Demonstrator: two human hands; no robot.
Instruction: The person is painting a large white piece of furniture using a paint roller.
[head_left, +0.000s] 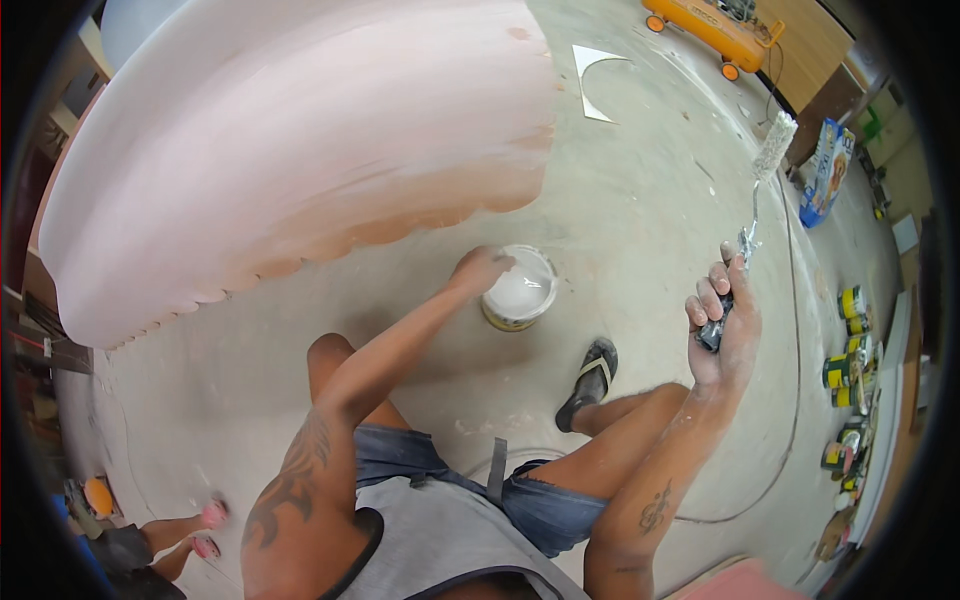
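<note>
My left hand (482, 268) is at the left rim of a round paint can (515, 322), its fingers closed over the edge and slightly blurred. White paint (524, 288) lies inside the can, which stands on the floor in front of me. Raised on the right, my right hand (735, 320) wraps round the dark handle of a paint roller (775, 145). The roller's white, paint-coated sleeve points up and away, touching nothing. Ahead on the left stands a large curved panel (300, 130), coated pinkish white, with bare brown along its scalloped lower edge.
An orange air compressor (710, 28) stands far right, near a blue bag (826, 172). Several paint cans (840, 372) line the right wall. A hose (796, 400) curves across the floor. A white cutout (592, 88) lies beyond the can. Another person's legs (170, 540) show lower left.
</note>
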